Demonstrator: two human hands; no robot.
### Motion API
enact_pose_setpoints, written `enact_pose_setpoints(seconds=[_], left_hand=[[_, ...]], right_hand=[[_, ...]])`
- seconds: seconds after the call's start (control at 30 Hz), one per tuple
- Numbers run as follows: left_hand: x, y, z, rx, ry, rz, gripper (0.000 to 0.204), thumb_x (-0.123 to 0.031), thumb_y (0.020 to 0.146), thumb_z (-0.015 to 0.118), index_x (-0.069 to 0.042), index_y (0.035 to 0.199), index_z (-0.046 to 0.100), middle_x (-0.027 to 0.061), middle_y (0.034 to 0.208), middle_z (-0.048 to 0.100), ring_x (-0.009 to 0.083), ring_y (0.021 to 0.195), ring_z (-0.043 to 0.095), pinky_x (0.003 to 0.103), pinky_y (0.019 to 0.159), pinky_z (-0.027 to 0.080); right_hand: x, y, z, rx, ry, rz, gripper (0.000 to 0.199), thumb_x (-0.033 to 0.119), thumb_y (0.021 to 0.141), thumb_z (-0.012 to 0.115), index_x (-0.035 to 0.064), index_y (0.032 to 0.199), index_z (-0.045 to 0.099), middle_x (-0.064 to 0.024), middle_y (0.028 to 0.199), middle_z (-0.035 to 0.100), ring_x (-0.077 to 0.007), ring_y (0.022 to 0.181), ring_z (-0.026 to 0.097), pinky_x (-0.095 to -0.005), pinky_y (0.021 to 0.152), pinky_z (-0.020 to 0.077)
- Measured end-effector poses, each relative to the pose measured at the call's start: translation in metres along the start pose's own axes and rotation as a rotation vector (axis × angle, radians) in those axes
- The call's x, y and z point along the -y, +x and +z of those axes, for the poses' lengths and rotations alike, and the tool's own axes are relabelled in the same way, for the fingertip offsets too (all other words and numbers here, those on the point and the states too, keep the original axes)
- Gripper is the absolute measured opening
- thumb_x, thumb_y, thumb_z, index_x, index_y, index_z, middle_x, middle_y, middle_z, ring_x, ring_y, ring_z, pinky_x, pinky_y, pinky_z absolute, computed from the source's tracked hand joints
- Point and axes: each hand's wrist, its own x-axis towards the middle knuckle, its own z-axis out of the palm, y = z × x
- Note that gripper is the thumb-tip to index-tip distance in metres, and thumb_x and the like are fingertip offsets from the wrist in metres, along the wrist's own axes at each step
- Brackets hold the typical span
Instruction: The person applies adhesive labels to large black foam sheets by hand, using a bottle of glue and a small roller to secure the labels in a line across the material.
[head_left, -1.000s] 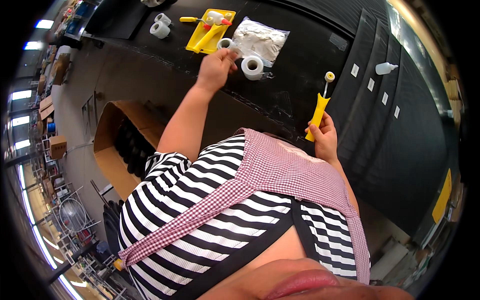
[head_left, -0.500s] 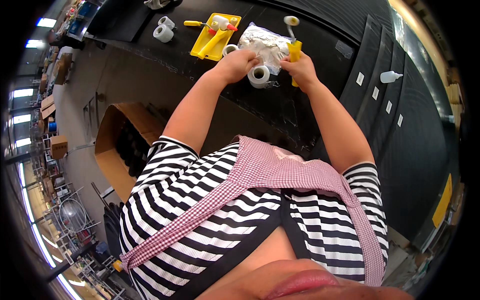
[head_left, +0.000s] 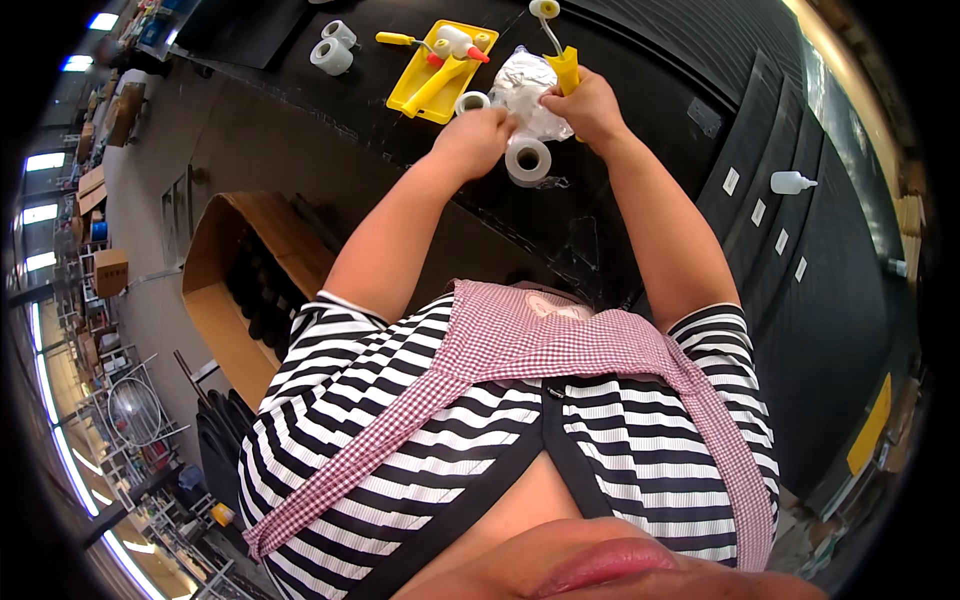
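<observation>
My right hand (head_left: 585, 105) grips the yellow handle of a small paint roller (head_left: 556, 40) and holds it upright above a clear plastic bag (head_left: 525, 85) on the black table (head_left: 620, 215). My left hand (head_left: 475, 140) rests with fingers closed at the edge of that bag, between two white tape rolls (head_left: 527, 160); I cannot tell whether it pinches the plastic. Behind the hands lies a yellow paint tray (head_left: 415, 95) with another roller in it.
Two more white tape rolls (head_left: 332, 48) stand at the table's far left. A white squeeze bottle (head_left: 792, 182) lies to the right near several white labels. An open cardboard box (head_left: 232, 290) of dark items sits on the floor to my left.
My right hand brought the yellow roller from the right side of the table up to the plastic bag. My left hand moved slightly toward the bag between the tape rolls.
</observation>
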Motion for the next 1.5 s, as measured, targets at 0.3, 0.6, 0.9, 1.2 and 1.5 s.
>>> enact_pose_setpoints(seconds=[0.3, 0.6, 0.9, 1.2, 1.5], left_hand=[[-0.025, 0.072, 0.015, 0.136, 0.411, -0.122, 0.027, -0.022, 0.095, 0.060, -0.004, 0.112, 0.073, 0.0177, 0.115, 0.072, 0.0347, 0.109, 0.068, 0.043, 0.093, 0.054], [-0.027, 0.038, 0.011, -0.025, 0.341, -0.030, 0.039, -0.037, 0.090, 0.070, -0.007, 0.113, 0.072, 0.0185, 0.113, 0.071, 0.0343, 0.111, 0.066, 0.042, 0.094, 0.053], [-0.014, -0.049, 0.007, -0.287, 0.057, 0.146, 0.033, -0.027, 0.091, 0.071, -0.009, 0.118, 0.071, 0.0135, 0.107, 0.072, 0.0324, 0.103, 0.068, 0.042, 0.087, 0.054], [-0.081, -0.087, 0.067, 0.079, -0.186, 0.424, 0.029, -0.019, 0.088, 0.073, -0.004, 0.113, 0.071, 0.0114, 0.099, 0.071, 0.0272, 0.080, 0.068, 0.036, 0.073, 0.054], [-0.140, -0.067, 0.153, 0.575, -0.333, 0.366, 0.035, -0.021, 0.092, 0.072, -0.003, 0.121, 0.070, 0.0119, 0.107, 0.073, 0.0238, 0.088, 0.069, 0.033, 0.085, 0.054]], right_hand=[[0.009, -0.020, 0.003, -0.082, -0.094, -0.212, 0.015, 0.010, 0.084, 0.074, 0.0024, 0.093, 0.064, -0.0032, 0.078, 0.066, -0.0136, 0.070, 0.060, -0.0293, 0.068, 0.0500], [-0.005, -0.046, -0.021, -0.116, 0.019, 0.033, 0.028, 0.016, 0.086, 0.075, 0.0012, 0.106, 0.063, -0.0052, 0.083, 0.066, -0.0157, 0.074, 0.061, -0.0303, 0.072, 0.0494], [-0.060, -0.152, 0.008, -0.107, -0.404, -0.164, 0.069, 0.004, 0.080, 0.071, -0.0060, 0.144, 0.046, -0.0227, 0.122, 0.055, -0.0402, 0.118, 0.053, -0.0413, 0.106, 0.0435], [-0.053, -0.205, -0.057, -0.137, -0.225, -0.018, 0.059, 0.024, 0.086, 0.077, 0.0022, 0.137, 0.056, -0.0180, 0.122, 0.061, -0.0330, 0.115, 0.060, -0.0394, 0.100, 0.0492], [-0.163, -0.261, -0.256, -0.943, -0.107, 0.115, 0.033, 0.014, 0.084, 0.077, 0.0011, 0.114, 0.069, -0.0089, 0.095, 0.074, -0.0166, 0.087, 0.071, -0.0312, 0.080, 0.0554]])
